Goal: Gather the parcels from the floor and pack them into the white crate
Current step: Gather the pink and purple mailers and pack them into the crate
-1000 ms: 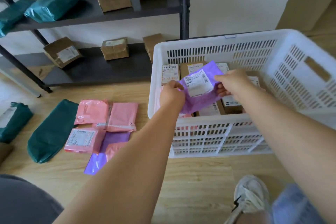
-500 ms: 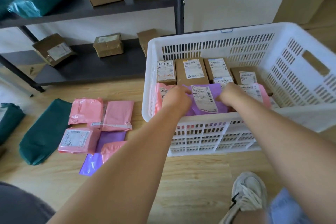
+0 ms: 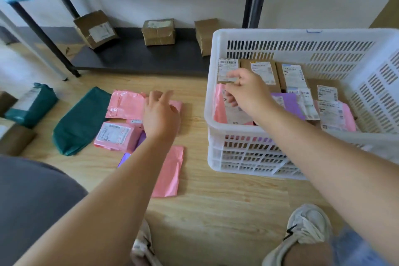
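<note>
Over the floor pile, my left hand now reaches open-fingered for pink parcels; purple parcel dropped in white crate, right hand loosely curled, empty.

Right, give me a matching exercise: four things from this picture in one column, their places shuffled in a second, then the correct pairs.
Things:
1. purple parcel
2. dark green parcel
3. left hand
4. right hand

Places:
A. over the pink parcels on the floor
B. inside the white crate, among the labelled boxes
C. flat on the floor, left of the pink parcels
D. reaching over the crate's near left corner

Pairs: 1-B, 2-C, 3-A, 4-D
</note>
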`<state>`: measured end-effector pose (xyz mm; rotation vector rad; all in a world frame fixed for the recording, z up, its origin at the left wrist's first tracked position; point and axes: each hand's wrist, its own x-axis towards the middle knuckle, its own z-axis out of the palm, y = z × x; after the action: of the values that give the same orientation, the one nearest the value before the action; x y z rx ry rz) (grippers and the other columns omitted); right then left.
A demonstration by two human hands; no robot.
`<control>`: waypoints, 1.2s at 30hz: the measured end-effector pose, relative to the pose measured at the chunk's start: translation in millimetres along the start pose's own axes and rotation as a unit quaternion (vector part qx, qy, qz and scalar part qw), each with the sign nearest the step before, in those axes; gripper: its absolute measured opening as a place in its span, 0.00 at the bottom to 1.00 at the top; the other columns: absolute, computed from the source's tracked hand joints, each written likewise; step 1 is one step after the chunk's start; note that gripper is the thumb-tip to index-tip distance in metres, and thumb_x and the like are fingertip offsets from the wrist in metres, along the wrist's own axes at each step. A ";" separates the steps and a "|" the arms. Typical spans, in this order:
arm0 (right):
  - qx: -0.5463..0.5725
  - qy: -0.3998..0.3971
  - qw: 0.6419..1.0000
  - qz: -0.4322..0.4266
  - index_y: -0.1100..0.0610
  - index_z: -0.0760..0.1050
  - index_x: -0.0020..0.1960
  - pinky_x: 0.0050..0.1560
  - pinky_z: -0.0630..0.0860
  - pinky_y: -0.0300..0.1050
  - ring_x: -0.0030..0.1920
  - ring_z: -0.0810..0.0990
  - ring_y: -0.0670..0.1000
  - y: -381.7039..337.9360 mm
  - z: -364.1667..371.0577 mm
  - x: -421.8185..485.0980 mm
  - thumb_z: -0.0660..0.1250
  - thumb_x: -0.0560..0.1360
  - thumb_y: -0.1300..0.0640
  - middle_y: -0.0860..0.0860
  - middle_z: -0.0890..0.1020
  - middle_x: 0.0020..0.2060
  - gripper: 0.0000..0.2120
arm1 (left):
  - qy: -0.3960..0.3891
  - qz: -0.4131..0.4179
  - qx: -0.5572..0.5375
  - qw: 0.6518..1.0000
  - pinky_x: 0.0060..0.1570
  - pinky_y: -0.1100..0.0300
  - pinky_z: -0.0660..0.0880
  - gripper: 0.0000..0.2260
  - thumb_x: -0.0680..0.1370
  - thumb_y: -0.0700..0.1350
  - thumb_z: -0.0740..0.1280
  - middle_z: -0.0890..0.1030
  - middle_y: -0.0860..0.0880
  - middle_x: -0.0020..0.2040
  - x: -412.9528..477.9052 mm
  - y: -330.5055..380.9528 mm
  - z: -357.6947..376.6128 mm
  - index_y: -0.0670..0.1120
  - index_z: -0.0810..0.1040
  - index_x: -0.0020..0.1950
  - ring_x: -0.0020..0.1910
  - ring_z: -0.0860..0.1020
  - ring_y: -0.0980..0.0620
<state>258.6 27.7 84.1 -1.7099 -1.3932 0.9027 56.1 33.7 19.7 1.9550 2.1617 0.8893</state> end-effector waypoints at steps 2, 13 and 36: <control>-0.003 -0.063 0.998 -0.022 0.50 0.74 0.61 0.44 0.82 0.51 0.38 0.82 0.49 -10.6 28.3 -17.4 0.64 0.77 0.59 0.52 0.82 0.44 0.13 | -0.040 -0.057 0.047 0.996 0.60 0.50 0.68 0.22 0.74 0.36 0.61 0.73 0.44 0.63 -11.4 -40.4 -3.1 0.47 0.74 0.68 0.61 0.70 0.42; -0.213 -0.282 0.935 -0.006 0.52 0.72 0.65 0.48 0.71 0.43 0.52 0.79 0.54 48.5 182.3 -52.1 0.60 0.77 0.59 0.51 0.82 0.53 0.17 | -0.208 -0.303 0.066 0.928 0.63 0.50 0.69 0.23 0.74 0.36 0.60 0.73 0.42 0.66 -87.4 -174.6 43.4 0.46 0.74 0.68 0.65 0.71 0.41; -0.151 -0.339 0.886 0.278 0.54 0.63 0.75 0.68 0.68 0.49 0.67 0.72 0.54 145.3 234.8 -50.1 0.67 0.74 0.54 0.54 0.71 0.70 0.31 | -0.323 -0.374 0.142 0.857 0.55 0.52 0.72 0.13 0.75 0.38 0.60 0.78 0.39 0.59 -127.9 -203.7 99.5 0.41 0.75 0.59 0.60 0.75 0.39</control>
<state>113.2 -15.3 -152.0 -2.2078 -1.5431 1.8195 -57.1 -52.7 -198.1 1.0288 2.3334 -0.2013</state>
